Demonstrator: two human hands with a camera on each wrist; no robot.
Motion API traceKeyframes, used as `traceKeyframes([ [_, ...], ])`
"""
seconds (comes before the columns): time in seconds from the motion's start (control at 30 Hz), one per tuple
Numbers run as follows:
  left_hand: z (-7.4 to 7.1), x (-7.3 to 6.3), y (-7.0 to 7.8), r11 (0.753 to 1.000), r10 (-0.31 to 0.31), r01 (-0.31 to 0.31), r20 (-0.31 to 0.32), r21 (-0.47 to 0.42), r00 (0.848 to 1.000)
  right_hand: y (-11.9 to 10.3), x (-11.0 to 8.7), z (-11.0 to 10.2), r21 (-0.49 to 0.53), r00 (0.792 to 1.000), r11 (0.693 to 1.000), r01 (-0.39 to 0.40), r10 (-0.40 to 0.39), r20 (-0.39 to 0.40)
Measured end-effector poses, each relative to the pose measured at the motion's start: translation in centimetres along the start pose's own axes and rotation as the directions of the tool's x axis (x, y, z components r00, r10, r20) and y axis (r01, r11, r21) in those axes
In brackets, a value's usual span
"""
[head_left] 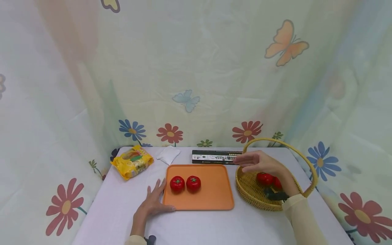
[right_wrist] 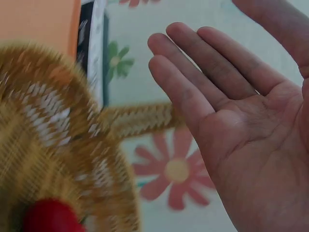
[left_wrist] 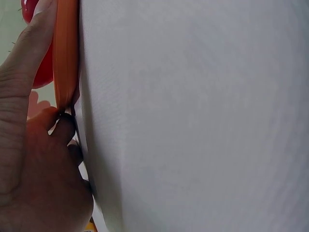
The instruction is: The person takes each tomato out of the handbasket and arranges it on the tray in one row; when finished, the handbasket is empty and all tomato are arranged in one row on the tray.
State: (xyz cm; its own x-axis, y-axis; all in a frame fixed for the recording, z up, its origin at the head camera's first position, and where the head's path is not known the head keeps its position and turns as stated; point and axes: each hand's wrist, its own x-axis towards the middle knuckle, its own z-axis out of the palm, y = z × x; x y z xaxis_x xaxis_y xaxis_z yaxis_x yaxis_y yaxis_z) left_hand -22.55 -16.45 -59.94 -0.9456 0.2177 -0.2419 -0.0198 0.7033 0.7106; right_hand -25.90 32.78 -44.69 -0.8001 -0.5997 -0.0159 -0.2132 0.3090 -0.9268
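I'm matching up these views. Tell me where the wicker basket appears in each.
Head: the wicker basket stands right of centre in the lower half, partly hidden by the right hand.
Left wrist: not in this picture.
Right wrist: it fills much of the left side, blurred and cut off by the picture's edges.
Shared landmark: the orange tray, low centre in head, upper left in left wrist, top left corner in right wrist.
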Motion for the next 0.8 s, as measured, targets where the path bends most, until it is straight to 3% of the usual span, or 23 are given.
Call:
traceKeyframes([
  [0.33, 0.1, 0.1, 0.1, 1.000, -0.014, 0.014, -0.004, -0.003, 1.000, 4.8, -2.1, -1.8, 0.002, 0.979, 0.994, -0.108, 0.107, -0.172],
  [0.57, 0.2, 0.2, 0.2, 1.000, -0.010, 0.010, 0.002, -0.022, 1.000, 5.9, -3.1, -2.5, -0.046, 0.929, 0.973, -0.228, 0.203, -0.310],
  [0.8, 0.2, 0.3, -0.1, 0.999, -0.011, 0.011, 0.003, -0.040, 1.000, 7.8, -3.6, -2.9, -0.036, 0.885, 0.939, -0.343, 0.310, -0.346],
])
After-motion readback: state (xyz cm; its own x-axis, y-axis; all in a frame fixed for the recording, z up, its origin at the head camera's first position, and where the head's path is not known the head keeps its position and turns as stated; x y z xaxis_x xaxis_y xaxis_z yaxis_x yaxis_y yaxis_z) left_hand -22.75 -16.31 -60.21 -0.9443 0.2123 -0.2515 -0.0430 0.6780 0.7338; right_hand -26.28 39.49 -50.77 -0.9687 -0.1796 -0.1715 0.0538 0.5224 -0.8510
